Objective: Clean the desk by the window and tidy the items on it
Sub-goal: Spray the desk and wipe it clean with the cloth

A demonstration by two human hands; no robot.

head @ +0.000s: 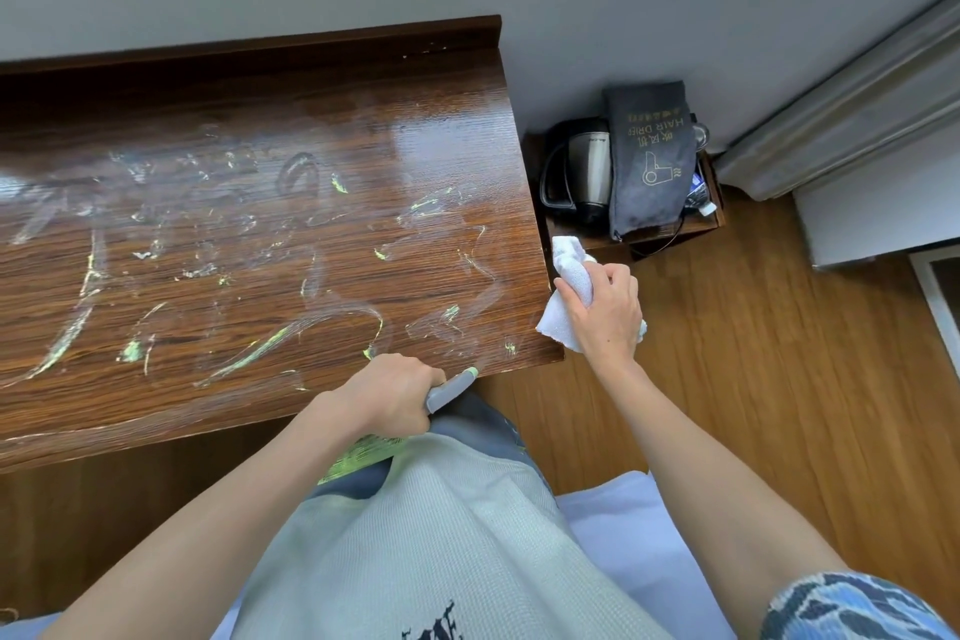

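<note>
Left hand [387, 392] gripping a grey squeegee [451, 389], blade tip at the counter [218, 411] near edge by its right corner. Right hand [605, 312] clutching a bunched white cloth [569, 276] just off the right end. Wet smears and yellow-green residue [260, 353] across most of the wood. Likely trouble: scraped slurry running over the edge onto clothing or the floor [727, 379] before the cloth catches it; drips reaching the kettle [579, 169] and hair-dryer bag [649, 156] beside that end; streaks drying in place.
</note>
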